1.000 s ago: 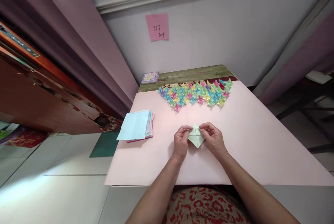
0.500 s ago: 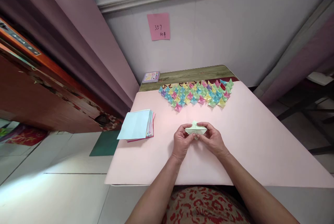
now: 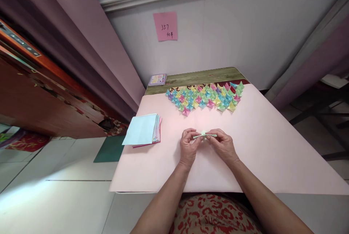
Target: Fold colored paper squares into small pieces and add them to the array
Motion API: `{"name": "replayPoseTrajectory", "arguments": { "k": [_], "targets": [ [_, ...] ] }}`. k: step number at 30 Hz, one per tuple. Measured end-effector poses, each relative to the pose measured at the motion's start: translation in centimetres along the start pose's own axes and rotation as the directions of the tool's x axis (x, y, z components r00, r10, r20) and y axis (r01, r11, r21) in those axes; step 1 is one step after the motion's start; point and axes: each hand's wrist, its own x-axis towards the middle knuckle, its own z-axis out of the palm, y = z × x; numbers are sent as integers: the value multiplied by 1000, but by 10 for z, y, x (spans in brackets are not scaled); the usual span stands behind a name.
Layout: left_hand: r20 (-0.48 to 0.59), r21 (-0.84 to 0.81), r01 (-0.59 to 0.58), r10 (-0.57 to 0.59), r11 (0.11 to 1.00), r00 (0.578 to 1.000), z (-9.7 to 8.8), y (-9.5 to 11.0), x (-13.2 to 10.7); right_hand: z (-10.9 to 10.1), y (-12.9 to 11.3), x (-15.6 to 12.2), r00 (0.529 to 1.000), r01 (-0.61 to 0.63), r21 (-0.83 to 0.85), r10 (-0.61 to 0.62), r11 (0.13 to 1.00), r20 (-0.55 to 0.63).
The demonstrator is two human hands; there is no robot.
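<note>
A small pale green folded paper piece is held just above the pink table cover, seen nearly edge-on. My left hand pinches its left end and my right hand pinches its right end. Both hands have their fingers closed on the paper. Beyond them, a patch of several finished folded paper shapes in pink, blue, yellow and green lies at the far side of the table.
A stack of square coloured paper sheets, pale blue on top, lies to the left of my hands. A small printed packet rests on the wooden strip by the wall. A pink note hangs on the wall. Table edges drop off near and left.
The green paper went from lying open and flat to being turned and squeezed thin between both hands. My hands stayed in the same spot.
</note>
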Motion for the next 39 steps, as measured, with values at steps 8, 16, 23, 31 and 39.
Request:
{"name": "replayPoseTrajectory", "arguments": {
  "k": [8, 16, 23, 31, 39],
  "targets": [
    [198, -232, 234, -189, 944, 962, 5, 4, -4, 1, -1, -3, 988, -153, 96, 151, 983, 36],
    [199, -295, 291, -239, 910, 950, 5, 5, -4, 1, -8, -5, 998, 13, -17, -14, 1000, -55],
    [128, -258, 239, -212, 936, 969, 8, 2, -6, 4, -14, -5, 910, 347, -419, -409, 839, -66],
    [82, -151, 174, -163, 973, 983, 7, -4, -7, 7, -9, -7, 875, 372, -553, -480, 746, -60],
    [9, 68, 26, -27, 997, 1000, 6, 0, -10, 6, -10, -13, 928, 264, -599, -368, 756, -55]
  ]
}}
